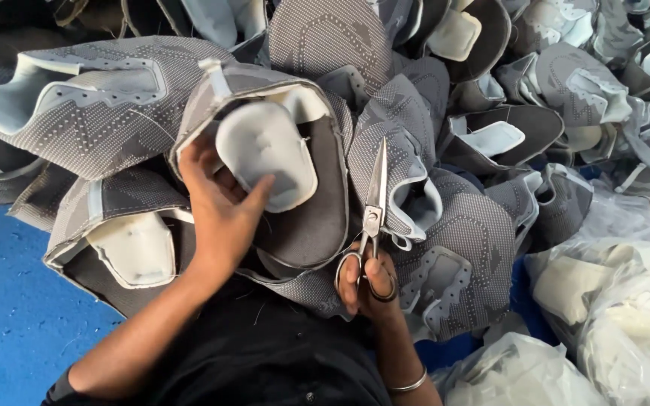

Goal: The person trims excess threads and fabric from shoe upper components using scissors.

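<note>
The grey knitted shoe upper with a pale foam tongue pad (pixel 265 162) lies just left of the picture's centre, on top of a heap of like pieces. The left hand (pixel 220 207) holds it from its seven o'clock side, thumb pressed on the pad's lower edge and fingers tucked behind the fabric, so its grip pinches the upper. At four o'clock from the upper, the right hand (pixel 369 280) has thumb and fingers threaded through the loops of steel scissors (pixel 375 214); that grip is closed around the handles, the blades together and pointing to twelve o'clock. A metal bangle (pixel 408 385) circles the right wrist. The heap of grey shoe uppers (pixel 558 90) spreads from nine round to three o'clock. Clear plastic bags of pale foam pieces (pixel 626 301) sit at four o'clock. A blue floor (pixel 9 301) shows at eight o'clock.
</note>
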